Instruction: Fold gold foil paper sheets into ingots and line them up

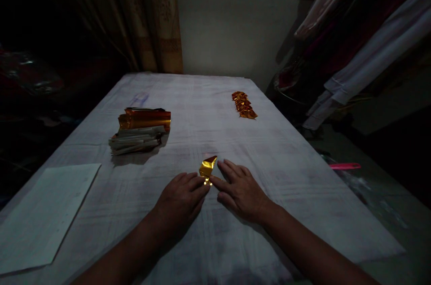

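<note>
A small folded piece of gold foil paper (208, 167) lies on the cloth-covered table, its pointed upper end tilted to the right. My left hand (182, 195) is at its lower left, fingers close together and pressed on the lower end; the thumb is partly hidden. From the right, my right hand (240, 188) rests with fingers spread, and the index fingertip touches the lower right of the foil. Farther off at the right, a row of folded gold foil pieces (244, 105) overlaps one another. On the left stands a stack of foil sheets (143, 130), some gold and some grey side up.
A white paper board (47, 213) lies at the table's near left. The white checked tablecloth (202, 96) reaches the back wall (235, 33). Clothes (377, 60) hang at the right, a curtain (148, 15) at the back left. Something pink (345, 166) sits beyond the right edge.
</note>
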The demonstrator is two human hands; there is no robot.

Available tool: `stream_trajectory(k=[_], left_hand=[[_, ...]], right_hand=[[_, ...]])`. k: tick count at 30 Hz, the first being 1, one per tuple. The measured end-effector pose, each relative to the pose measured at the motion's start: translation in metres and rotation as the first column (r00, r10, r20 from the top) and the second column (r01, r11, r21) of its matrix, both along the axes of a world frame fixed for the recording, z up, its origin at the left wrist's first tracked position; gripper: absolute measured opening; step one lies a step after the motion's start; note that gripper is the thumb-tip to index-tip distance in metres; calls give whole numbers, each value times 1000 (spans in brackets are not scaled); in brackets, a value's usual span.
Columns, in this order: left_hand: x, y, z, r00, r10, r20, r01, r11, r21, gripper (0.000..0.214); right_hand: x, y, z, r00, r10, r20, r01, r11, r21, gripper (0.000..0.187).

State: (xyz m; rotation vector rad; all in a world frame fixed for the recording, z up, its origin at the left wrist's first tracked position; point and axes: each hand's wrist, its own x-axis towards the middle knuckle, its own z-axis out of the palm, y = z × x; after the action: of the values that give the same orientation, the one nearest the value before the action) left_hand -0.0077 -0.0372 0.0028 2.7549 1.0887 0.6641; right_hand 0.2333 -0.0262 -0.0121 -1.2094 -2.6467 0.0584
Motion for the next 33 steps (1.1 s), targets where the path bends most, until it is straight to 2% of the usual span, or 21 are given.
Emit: stream_trajectory(k=[7,13,16,18,20,24,28,33], left_hand=[[-1,0,-1,1000,-4,-27,5,1000,21,27],[-1,1,-2,1000,2,-21,-1,1000,14,28],[0,2,-1,1000,-9,1,9,999,40,26],[0,3,0,1000,-21,19,20,999,50,24],[-2,6,0,999,-34,30,32,998,47,22],[-12,14,-1,1000,-17,16,15,997,74,20],[-20,23,-2,999,35,-29,-31,994,109,19],[-9,15,2,997,74,12,-74,993,96,21]], right_hand=[[19,-4,-2,994,-83,69,83,997,-3,51],[8,-10,2,999,33,29,-32,999,-21,60],[12,-8,-3,999,-16,-34,17,999,30,49],[19,-4,-9,992,-50,-115,60,994,86,36],[27,2,-15,976,-57,-210,81,991,108,32],[32,13,-19,933,-118,-341,139,990,37,43],[23,18,-17,903,-132,-409,121,991,-52,51],[13,15,-15,862,-128,-491,71,989,-133,57]])
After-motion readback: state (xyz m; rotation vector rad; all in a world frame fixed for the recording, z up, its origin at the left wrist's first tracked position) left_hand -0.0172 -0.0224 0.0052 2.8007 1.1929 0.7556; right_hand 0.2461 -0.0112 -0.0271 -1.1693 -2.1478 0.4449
